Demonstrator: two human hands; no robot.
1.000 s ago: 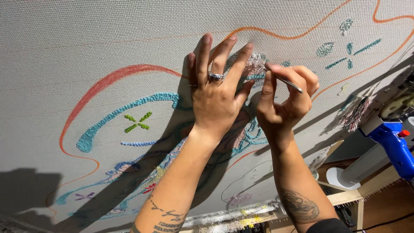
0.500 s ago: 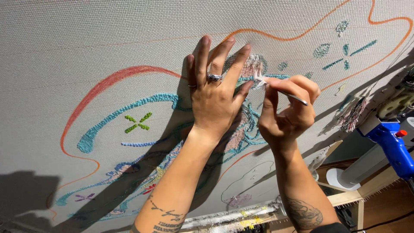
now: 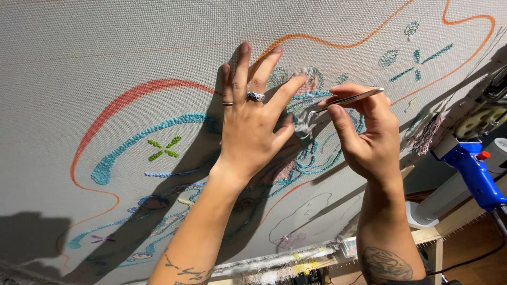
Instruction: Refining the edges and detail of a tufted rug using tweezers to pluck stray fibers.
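Nearest, at lower frame: two tattooed forearms, rising toward a stretched grey backing cloth (image 3: 79, 42). Left hand (image 3: 251, 126): fingers spread flat against the cloth, rings on two of them, empty, apparently to steady the weave around the worked spot. Right hand (image 3: 369, 140): thumb and fingers pinched together on slim metal tweezers (image 3: 346, 99), tips aimed left at a pale yarn tuft (image 3: 302, 122) just beside the left thumb, seemingly for plucking a strand. Tuft seated in a teal and pink tufted patch (image 3: 311, 84), partly hidden by the fingers. Beyond: teal curved band (image 3: 148, 134), green cross (image 3: 163, 149), red-orange outline (image 3: 132, 95) looping wide. Open cloth above and left; crowding on the right, with a blue tufting gun (image 3: 472, 171) near the wooden frame edge (image 3: 449, 227).
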